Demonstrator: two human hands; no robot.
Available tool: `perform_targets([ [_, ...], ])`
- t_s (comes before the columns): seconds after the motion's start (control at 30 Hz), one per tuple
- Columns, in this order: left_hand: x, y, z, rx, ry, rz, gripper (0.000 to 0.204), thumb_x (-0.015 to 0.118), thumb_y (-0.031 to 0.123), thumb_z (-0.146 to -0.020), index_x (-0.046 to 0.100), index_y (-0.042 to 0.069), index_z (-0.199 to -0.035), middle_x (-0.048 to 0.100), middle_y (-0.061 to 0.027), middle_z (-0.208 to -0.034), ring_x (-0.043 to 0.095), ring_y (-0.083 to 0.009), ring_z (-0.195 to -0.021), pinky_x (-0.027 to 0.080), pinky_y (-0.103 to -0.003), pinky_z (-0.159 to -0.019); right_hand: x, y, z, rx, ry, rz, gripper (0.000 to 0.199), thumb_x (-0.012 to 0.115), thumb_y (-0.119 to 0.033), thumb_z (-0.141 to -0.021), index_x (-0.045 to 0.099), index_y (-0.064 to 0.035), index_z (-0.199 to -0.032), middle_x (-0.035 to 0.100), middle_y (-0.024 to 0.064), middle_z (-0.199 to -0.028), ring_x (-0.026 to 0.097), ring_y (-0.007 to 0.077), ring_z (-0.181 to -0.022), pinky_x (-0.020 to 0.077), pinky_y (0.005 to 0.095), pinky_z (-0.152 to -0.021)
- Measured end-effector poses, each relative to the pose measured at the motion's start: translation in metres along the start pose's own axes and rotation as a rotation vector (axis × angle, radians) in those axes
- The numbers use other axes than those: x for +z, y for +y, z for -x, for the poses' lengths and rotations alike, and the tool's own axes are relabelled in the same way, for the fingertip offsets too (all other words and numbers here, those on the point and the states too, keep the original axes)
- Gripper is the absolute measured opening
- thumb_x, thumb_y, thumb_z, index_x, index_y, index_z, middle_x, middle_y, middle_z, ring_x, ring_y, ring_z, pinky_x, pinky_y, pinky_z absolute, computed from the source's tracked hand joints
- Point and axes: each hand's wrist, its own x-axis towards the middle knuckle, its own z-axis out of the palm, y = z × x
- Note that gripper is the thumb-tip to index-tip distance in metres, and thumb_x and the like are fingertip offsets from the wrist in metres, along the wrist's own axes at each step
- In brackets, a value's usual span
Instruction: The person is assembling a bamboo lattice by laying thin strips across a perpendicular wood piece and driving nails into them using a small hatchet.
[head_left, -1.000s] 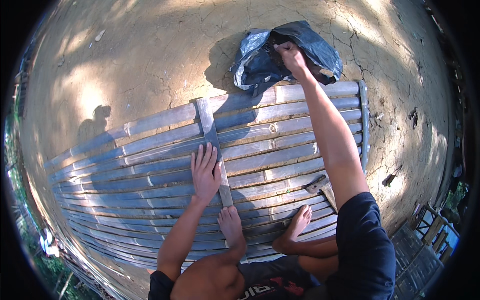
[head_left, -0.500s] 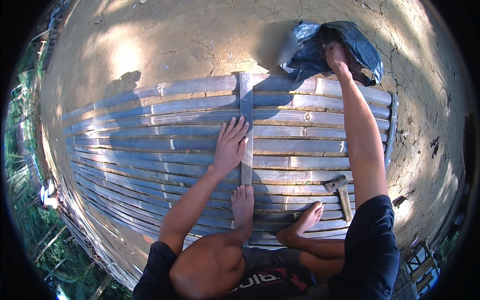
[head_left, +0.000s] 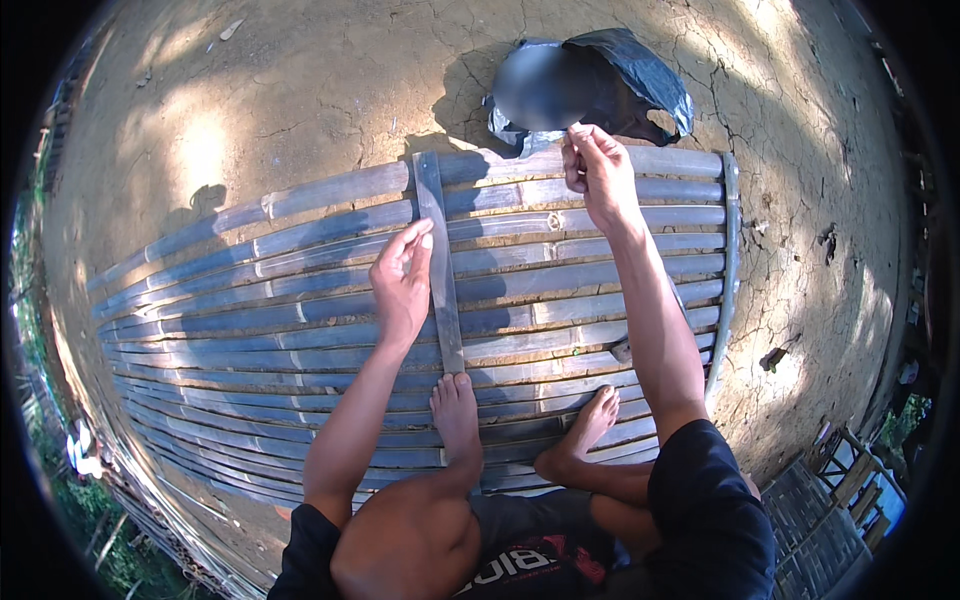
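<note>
The 2 hands are apart from each other. The left hand (head_left: 400, 275) is above the slats (head_left: 520, 228), just left of the bar (head_left: 432, 220) that lies across them. Its thumb and forefinger tips are close together near the bar's edge; whether they touch it or pinch anything, one cannot tell. The right hand (head_left: 603, 175) is raised over the slats' far edge, just in front of the bag (head_left: 645, 78). Its fingers are curled and its tips drawn together, but whether they grip something small is too fine to tell.

The bag is dark and crumpled; it lies on the cracked ground (head_left: 310, 110) beyond the slats, partly hidden by a blurred patch. The left foot (head_left: 456, 412) rests on the bar's near part, and the right foot (head_left: 598, 418) on the slats. A block (head_left: 621, 352) shows just left of the right forearm.
</note>
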Motion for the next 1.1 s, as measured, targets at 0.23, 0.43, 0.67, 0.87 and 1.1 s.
perform_targets([
  [0.23,0.051,0.072,0.006,0.42,-0.204,-0.219,0.024,0.07,-0.002,-0.088,0.07,0.001,-0.113,0.073,-0.0119,-0.097,0.067,-0.0139,-0.087,0.053,-0.028,-0.077,0.034,0.011,0.1,-0.038,-0.059,0.364,0.031,0.06,-0.03,-0.103,0.062,-0.0078,-0.081,0.053,-0.0037,-0.065,0.044,0.0035,-0.056,0.0342,0.0221,-0.049],
  [0.43,0.036,0.012,0.065,-0.002,-0.428,-0.132,0.018,0.065,-0.003,-0.092,0.07,-0.004,-0.11,0.074,-0.0105,-0.092,0.068,-0.0105,-0.08,0.053,-0.026,-0.073,0.017,0.072,0.164,-0.067,-0.093,0.742,0.031,0.061,-0.024,-0.1,0.066,0.0047,-0.092,0.069,0.0144,-0.077,0.064,0.0245,-0.068,0.0498,0.0393,-0.064],
  [0.67,-0.003,-0.043,0.09,-0.322,-0.243,0.003,0.018,0.063,0.009,-0.098,0.067,-0.005,-0.11,0.073,-0.0107,-0.095,0.068,-0.0128,-0.084,0.055,-0.026,-0.074,-0.138,0.102,0.249,-0.24,0.835,1.136,0.03,0.068,-0.014,-0.089,0.063,-0.0029,-0.117,0.065,0.0207,-0.108,0.062,0.0371,-0.101,0.0491,0.0464,-0.091],
  [0.87,-0.002,-0.069,0.031,-0.163,0.02,0.096,0.015,0.069,0.008,-0.095,0.068,-0.002,-0.106,0.072,-0.0066,-0.095,0.065,-0.0103,-0.085,0.054,-0.026,-0.075,-0.186,0.141,0.337,0.086,0.734,1.657,0.051,0.068,-0.033,-0.091,0.054,-0.0027,-0.13,0.054,0.0214,-0.122,0.051,0.0433,-0.112,0.0419,0.0531,-0.098],
  [1.1,0.0,-0.08,0.006,-0.043,0.031,0.006,0.011,0.072,0.006,-0.092,0.071,0.0,-0.101,0.07,-0.001,-0.088,0.061,-0.006,-0.078,0.051,-0.023,-0.072,-0.175,0.127,0.332,0.015,0.506,1.474,0.035,0.052,-0.026,-0.103,0.056,0.0028,-0.123,0.058,0.0277,-0.106,0.055,0.0459,-0.096,0.0452,0.0505,-0.085],
])
